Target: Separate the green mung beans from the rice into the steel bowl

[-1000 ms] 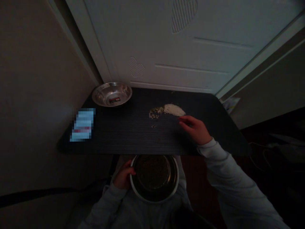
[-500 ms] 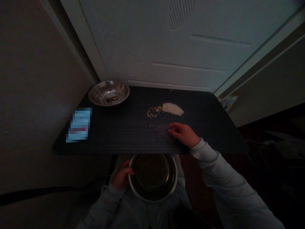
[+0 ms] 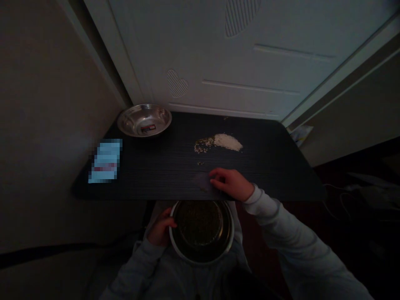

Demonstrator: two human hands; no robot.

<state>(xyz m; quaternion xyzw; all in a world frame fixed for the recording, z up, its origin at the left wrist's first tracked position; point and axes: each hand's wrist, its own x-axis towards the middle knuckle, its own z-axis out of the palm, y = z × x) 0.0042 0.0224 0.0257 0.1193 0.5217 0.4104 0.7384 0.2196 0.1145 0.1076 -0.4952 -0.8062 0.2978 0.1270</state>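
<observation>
On the lap (image 3: 187, 280), left grip (image 3: 161, 229) holds pale-rimmed bowl (image 3: 203, 253); right grip (image 3: 232, 183) pinches translucent sheet (image 3: 201, 181).

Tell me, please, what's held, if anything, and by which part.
Left hand: the lower metal bowl, by its left rim. Right hand: apparently a translucent sheet, by its right edge.

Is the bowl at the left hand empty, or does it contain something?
Partly filled: a dark greenish layer covers the bottom of the bowl, with its inner side showing around.
</observation>
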